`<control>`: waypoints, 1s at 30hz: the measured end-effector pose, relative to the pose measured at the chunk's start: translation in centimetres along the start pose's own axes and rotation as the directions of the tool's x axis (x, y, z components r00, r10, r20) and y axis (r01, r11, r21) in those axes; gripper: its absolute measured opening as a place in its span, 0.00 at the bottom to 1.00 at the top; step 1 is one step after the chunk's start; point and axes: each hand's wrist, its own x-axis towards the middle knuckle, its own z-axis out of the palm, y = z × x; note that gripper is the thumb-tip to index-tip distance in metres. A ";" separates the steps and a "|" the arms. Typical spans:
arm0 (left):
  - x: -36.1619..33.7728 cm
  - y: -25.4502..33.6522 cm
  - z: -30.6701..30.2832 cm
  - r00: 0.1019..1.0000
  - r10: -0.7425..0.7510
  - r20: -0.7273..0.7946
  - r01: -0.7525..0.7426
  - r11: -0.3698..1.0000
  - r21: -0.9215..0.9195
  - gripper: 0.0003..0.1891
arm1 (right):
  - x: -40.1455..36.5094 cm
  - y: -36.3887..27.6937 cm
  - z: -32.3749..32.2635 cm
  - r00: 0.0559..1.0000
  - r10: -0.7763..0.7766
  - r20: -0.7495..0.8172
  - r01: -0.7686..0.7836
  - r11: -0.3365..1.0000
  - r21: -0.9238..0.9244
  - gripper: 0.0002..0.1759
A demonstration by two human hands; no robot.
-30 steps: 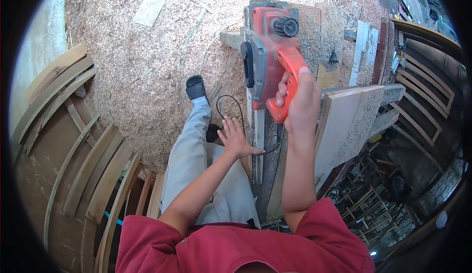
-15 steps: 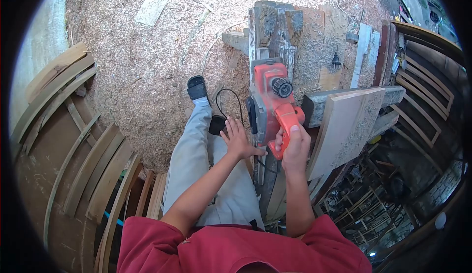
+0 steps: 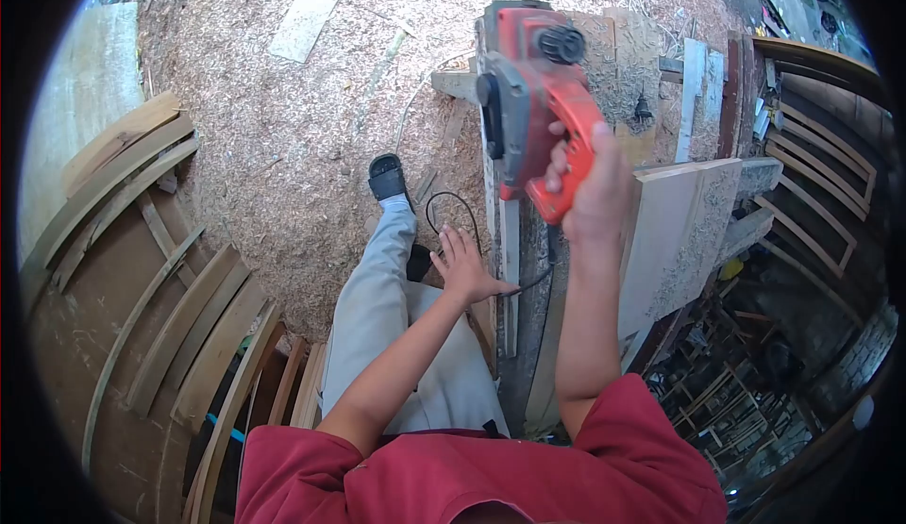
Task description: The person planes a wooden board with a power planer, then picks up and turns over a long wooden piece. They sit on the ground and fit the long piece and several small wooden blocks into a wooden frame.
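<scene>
We see our right hand [image 3: 599, 194] at about 1 o'clock from the middle of the view. Its grip is closed fully around the orange handle of the red planer [image 3: 528, 81]; the fingers wrap the handle and the thumb lies along its top. The planer is at 12 o'clock, over the far end of the narrow plank [image 3: 510, 269] that runs away from us on the surface. We cannot tell whether its base touches the wood.

Our left hand [image 3: 462, 269] is near the middle, at 7 o'clock from the planer and well apart from it. Its grip is open, the fingers are spread and it holds nothing. The thumb reaches to the left edge of the plank and seems to touch it.

A black cord [image 3: 448, 203] makes a loop just beyond the left hand. At 3 o'clock a wide pale board [image 3: 675, 232] leans beside the plank. At 10 o'clock from the left hand our foot in a black sandal [image 3: 389, 177] stands on the floor [image 3: 283, 128], which is covered with wood shavings. At 8 o'clock some curved slats [image 3: 170, 316] lie side by side.
</scene>
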 end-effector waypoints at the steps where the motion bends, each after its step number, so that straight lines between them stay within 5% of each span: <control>1: -0.3 -0.1 -0.2 1.000 0.016 -0.014 -0.016 1.000 -0.026 0.86 | -0.7 -0.1 -1.0 1.000 -0.009 0.010 0.009 0.999 0.040 0.26; 3: -0.9 0.1 -0.2 0.998 0.052 -0.037 -0.055 0.995 -0.081 0.85 | -2.9 -0.2 -3.0 1.000 0.015 0.009 -0.015 1.000 0.022 0.28; 5: -0.9 -0.5 1.1 0.950 0.223 -0.219 -0.262 0.950 -0.171 0.78 | -5.3 -0.1 -5.3 1.000 0.026 -0.001 -0.026 1.000 -0.011 0.31; 9: -2.0 0.9 1.7 0.754 0.343 -0.560 -0.539 0.810 -0.230 0.64 | -10.6 2.3 -10.7 0.991 0.096 -0.098 -0.083 0.988 0.128 0.27; 10: -3.3 2.2 0.9 0.670 0.284 -0.686 -0.539 0.821 -0.187 0.51 | -12.0 2.7 -11.9 0.985 0.130 -0.110 -0.114 0.984 0.140 0.28; 13: -2.8 2.6 1.5 0.655 0.277 -0.703 -0.506 0.851 -0.137 0.40 | -15.5 4.4 -14.7 0.972 0.172 -0.162 -0.154 0.981 0.122 0.28; 14: -2.8 2.7 1.7 0.665 0.236 -0.708 -0.518 0.829 -0.210 0.31 | -16.7 5.2 -15.5 0.967 0.183 -0.176 -0.164 0.980 0.116 0.27; 17: -3.4 3.4 2.8 0.683 0.115 -0.721 -0.544 0.739 -0.397 0.28 | -19.6 7.3 -17.5 0.955 0.215 -0.203 -0.197 0.975 0.106 0.26; 18: -2.4 2.3 3.7 0.615 0.177 -0.768 -0.568 0.775 -0.277 0.23 | -20.7 7.9 -18.1 0.953 0.222 -0.209 -0.205 0.974 0.096 0.26; 22: -2.2 0.8 3.6 0.795 0.167 -0.583 -0.574 0.519 -0.634 0.18 | -24.4 10.0 -20.4 0.947 0.252 -0.198 -0.238 0.967 0.093 0.23; 30: -4.5 -0.7 -1.4 0.609 0.015 -0.793 -0.747 0.345 -0.568 0.23 | -27.7 15.6 -23.8 0.960 0.265 -0.089 -0.263 0.964 0.034 0.18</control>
